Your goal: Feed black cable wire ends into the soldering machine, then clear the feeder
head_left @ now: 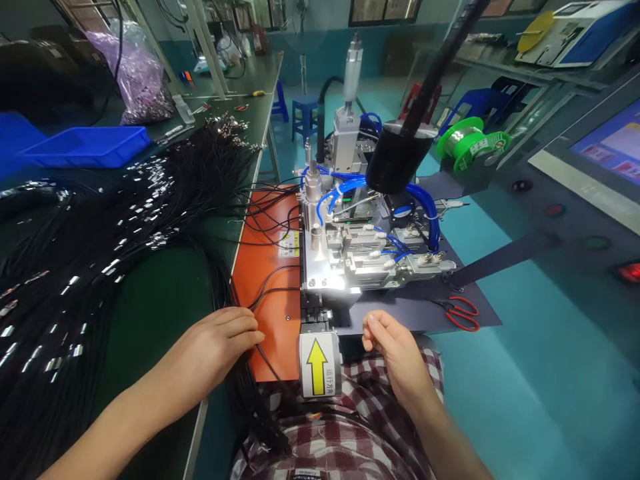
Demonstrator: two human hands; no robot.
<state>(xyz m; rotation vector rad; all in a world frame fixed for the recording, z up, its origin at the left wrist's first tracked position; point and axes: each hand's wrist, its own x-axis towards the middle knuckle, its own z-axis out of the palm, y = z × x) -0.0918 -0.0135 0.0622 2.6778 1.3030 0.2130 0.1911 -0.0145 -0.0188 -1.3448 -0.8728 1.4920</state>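
Note:
My left hand (220,343) is closed at the edge of the orange plate (270,320), its fingers around a black cable (269,363) that runs out below the fingertips. A thick bundle of black cables (253,400) hangs over the bench edge under this hand, down to my lap. My right hand (387,340) is pinched in front of the machine (370,260); whatever its fingertips hold is too small or hidden to make out. Between the hands sits a machine end piece with a yellow arrow label (317,363). Several thin black cables cross the orange plate into the machine's left side.
Heaps of black cables with shiny ends (165,193) cover the green bench at left, near a blue tray (95,147). Red-handled scissors (463,313) lie right of my right hand. A green solder spool (473,143) and black cylinder (400,157) stand above the machine.

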